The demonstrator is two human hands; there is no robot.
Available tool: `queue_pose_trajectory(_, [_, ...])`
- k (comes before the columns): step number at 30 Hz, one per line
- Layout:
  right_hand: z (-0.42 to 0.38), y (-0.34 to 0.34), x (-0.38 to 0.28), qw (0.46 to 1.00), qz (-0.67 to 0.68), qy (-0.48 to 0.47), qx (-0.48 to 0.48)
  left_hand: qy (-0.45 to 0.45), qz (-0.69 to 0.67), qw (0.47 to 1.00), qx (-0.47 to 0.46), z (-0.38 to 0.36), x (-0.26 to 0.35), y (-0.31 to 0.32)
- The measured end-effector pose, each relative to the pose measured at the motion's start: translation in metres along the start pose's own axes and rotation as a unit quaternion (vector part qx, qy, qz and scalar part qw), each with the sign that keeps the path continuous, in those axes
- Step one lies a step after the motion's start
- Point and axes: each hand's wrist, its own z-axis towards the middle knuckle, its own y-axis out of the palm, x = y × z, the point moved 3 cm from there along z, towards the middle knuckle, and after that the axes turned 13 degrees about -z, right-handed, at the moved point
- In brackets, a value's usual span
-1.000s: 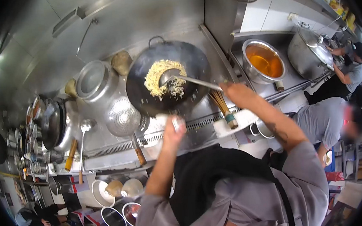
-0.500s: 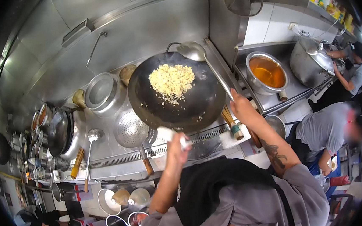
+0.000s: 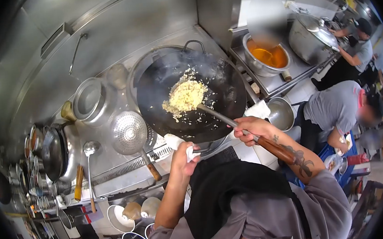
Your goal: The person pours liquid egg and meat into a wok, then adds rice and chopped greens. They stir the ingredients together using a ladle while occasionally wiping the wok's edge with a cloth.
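Note:
A large black wok [image 3: 153, 91] tilts on the stove, and fried rice [image 3: 188, 94] is heaped in its middle with grains scattered around. My left hand [image 3: 186, 158] is closed around the wok's near handle [image 3: 201, 151], with a folded white cloth [image 3: 174, 141] in the grip. My right hand [image 3: 251, 130] grips the metal shaft of a long ladle [image 3: 220, 116]; its wooden end lies along my forearm. The ladle's bowl is down in the rice, mostly hidden by it.
Left of the wok are a perforated skimmer [image 3: 129, 132], a metal basin [image 3: 89, 99], another ladle [image 3: 91, 148] and a bamboo brush [image 3: 79, 182]. A pot of orange liquid [image 3: 267, 56] and a lidded stockpot [image 3: 309, 38] stand at right. Co-workers [image 3: 334, 106] are to my right.
The ladle has come down from above the wok's far rim into the rice. The wok has tilted and shifted, and the rice is bunched differently. My view has turned slightly.

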Motion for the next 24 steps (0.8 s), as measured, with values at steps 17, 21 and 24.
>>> queue_pose_trajectory(17, [-0.246,-0.01,0.165,0.946,0.185,-0.175,0.2,-0.203,0.101,0.971,-0.082,-0.068,-0.138,0.042])
queue_pose_trajectory(21, [-0.302,0.006,0.225,0.911,0.244,-0.193,0.27,-0.302,0.144,0.939,-0.08,-0.077,-0.184,0.041])
queue_pose_trajectory(24, [-0.335,0.018,0.274,0.886,0.281,-0.195,0.312,-0.363,0.197,0.908,-0.076,-0.081,-0.222,0.043])
